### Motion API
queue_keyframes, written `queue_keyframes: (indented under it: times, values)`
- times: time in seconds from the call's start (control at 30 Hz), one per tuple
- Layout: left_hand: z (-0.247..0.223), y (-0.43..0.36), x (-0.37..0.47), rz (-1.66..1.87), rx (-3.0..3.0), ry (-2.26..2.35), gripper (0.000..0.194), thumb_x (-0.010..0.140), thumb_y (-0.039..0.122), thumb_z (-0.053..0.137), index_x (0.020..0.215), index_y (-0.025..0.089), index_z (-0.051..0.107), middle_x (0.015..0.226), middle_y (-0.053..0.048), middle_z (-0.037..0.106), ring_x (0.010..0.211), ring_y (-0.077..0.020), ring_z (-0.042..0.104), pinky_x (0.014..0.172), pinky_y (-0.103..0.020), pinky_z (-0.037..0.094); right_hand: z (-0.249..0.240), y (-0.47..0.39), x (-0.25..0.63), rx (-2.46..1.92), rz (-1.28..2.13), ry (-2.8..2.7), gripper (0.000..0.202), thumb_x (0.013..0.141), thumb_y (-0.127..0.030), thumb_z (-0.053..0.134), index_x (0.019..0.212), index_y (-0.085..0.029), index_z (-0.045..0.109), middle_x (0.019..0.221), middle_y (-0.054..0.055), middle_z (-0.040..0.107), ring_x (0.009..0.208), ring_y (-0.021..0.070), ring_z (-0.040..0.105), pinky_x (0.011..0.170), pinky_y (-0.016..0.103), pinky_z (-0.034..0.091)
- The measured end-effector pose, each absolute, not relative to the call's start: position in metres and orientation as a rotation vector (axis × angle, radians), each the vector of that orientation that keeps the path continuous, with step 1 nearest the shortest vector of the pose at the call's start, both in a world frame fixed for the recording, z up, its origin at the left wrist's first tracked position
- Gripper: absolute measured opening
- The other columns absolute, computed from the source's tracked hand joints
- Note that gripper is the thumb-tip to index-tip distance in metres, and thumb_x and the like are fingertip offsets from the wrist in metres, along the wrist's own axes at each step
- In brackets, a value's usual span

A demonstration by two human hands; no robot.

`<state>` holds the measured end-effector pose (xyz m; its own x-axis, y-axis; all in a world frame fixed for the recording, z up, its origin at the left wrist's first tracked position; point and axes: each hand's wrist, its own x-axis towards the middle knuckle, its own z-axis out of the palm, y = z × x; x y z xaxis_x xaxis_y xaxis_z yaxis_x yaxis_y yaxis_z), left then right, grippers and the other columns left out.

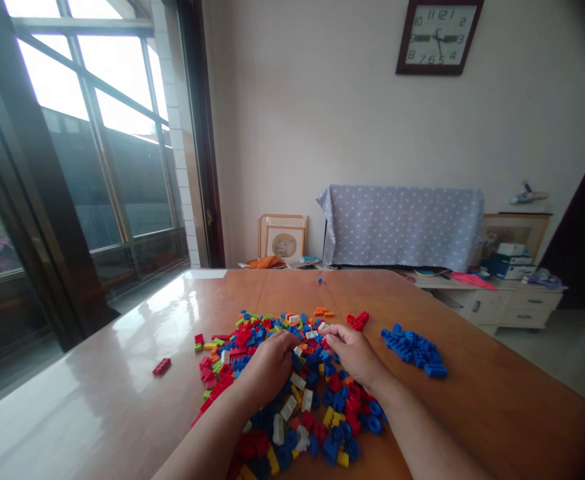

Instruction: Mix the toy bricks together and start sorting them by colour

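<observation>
Bricks [289, 407] heaped on table [482, 400] | left hand [271, 365], right hand [356, 355] over them | grips: can't tell

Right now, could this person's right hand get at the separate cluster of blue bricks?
Probably yes: the blue cluster lies to the right of the right hand, with tabletop between them and nothing seen blocking.

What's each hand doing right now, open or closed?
Left hand: over the multicoloured plastic building-block pile; fingertips hidden, grip can't be told.
Right hand: fingers curled at the pile; hold unclear.
</observation>
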<state>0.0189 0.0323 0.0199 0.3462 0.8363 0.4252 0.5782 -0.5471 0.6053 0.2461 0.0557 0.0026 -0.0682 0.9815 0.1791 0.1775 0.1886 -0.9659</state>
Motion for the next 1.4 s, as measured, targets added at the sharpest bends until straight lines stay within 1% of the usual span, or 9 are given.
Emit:
queue_keyframes:
  times: [0.17,0.27,0.33,0.57,0.73,0.87,1.03,1.23,1.4]
  values:
    - [0.023,0.030,0.019,0.956,2.346,1.295,0.033,0.086,0.010,0.045,0.107,0.023,0.066,0.107,-0.005,0.067,0.099,-0.0196,0.064,0.088,-0.027,0.049,0.006,0.060,0.252,-1.238,1.060,-1.338,0.032,0.082,-0.041,0.064,0.104,-0.018,0.071,0.079,0.003,0.072,0.066,0.0161,0.067,0.050,0.021,0.046]
    - [0.025,0.029,0.018,0.896,2.394,1.323,0.028,0.090,0.015,0.048,0.109,0.024,0.067,0.110,-0.006,0.066,0.101,-0.0210,0.064,0.089,-0.029,0.049,0.008,0.067,0.267,-1.221,1.070,-1.156,0.029,0.077,-0.036,0.069,0.098,-0.016,0.070,0.072,0.003,0.071,0.066,0.0165,0.068,0.058,0.024,0.054]
    - [0.027,0.028,0.018,0.879,2.416,1.329,0.027,0.092,0.017,0.048,0.110,0.024,0.067,0.111,-0.006,0.066,0.104,-0.0216,0.063,0.090,-0.030,0.049,0.006,0.075,0.283,-1.198,1.029,-1.020,0.026,0.074,-0.035,0.070,0.093,-0.017,0.068,0.076,0.003,0.072,0.071,0.0177,0.071,0.064,0.026,0.056]
    - [0.030,0.027,0.018,0.878,2.461,1.335,0.023,0.095,0.022,0.048,0.107,0.025,0.067,0.110,-0.006,0.066,0.104,-0.0218,0.063,0.090,-0.030,0.048,-0.023,0.107,0.341,-1.455,0.681,-0.917,0.034,0.072,-0.037,0.065,0.099,-0.018,0.072,0.097,0.008,0.077,0.087,0.0205,0.071,0.068,0.024,0.054]
    - [0.033,0.025,0.017,0.875,2.480,1.336,0.022,0.096,0.024,0.048,0.105,0.024,0.067,0.107,-0.007,0.067,0.103,-0.0221,0.063,0.089,-0.030,0.049,-0.044,0.116,0.341,-1.549,0.696,-0.999,0.039,0.071,-0.034,0.064,0.104,-0.016,0.072,0.086,0.009,0.078,0.076,0.0214,0.072,0.062,0.026,0.055]
    - [0.036,0.024,0.017,0.857,2.484,1.345,0.021,0.096,0.024,0.048,0.105,0.024,0.068,0.107,-0.007,0.067,0.103,-0.0222,0.063,0.089,-0.030,0.049,-0.055,0.123,0.340,-1.615,0.660,-1.119,0.032,0.070,-0.031,0.063,0.097,-0.019,0.073,0.083,0.007,0.077,0.070,0.0210,0.071,0.061,0.027,0.053]
    - [0.035,0.024,0.018,0.854,2.496,1.340,0.021,0.096,0.025,0.049,0.104,0.025,0.068,0.106,-0.006,0.066,0.102,-0.0220,0.062,0.087,-0.030,0.049,-0.061,0.129,0.347,-1.669,0.515,-1.281,0.016,0.065,-0.028,0.068,0.080,-0.023,0.070,0.078,0.004,0.074,0.075,0.0214,0.067,0.067,0.028,0.049]
    - [0.032,0.025,0.017,0.844,2.514,1.340,0.021,0.097,0.026,0.048,0.104,0.024,0.067,0.104,-0.006,0.065,0.101,-0.0216,0.062,0.087,-0.030,0.048,-0.057,0.126,0.346,-1.651,0.515,-1.350,0.015,0.066,-0.027,0.067,0.081,-0.023,0.070,0.084,0.003,0.075,0.079,0.0201,0.068,0.073,0.027,0.050]
    - [0.033,0.025,0.016,0.839,2.518,1.346,0.020,0.096,0.025,0.049,0.105,0.024,0.067,0.104,-0.006,0.065,0.101,-0.0217,0.062,0.086,-0.030,0.048,-0.053,0.118,0.344,-1.660,0.545,-1.311,0.011,0.065,-0.027,0.065,0.075,-0.022,0.068,0.073,0.001,0.073,0.073,0.0199,0.067,0.066,0.027,0.050]
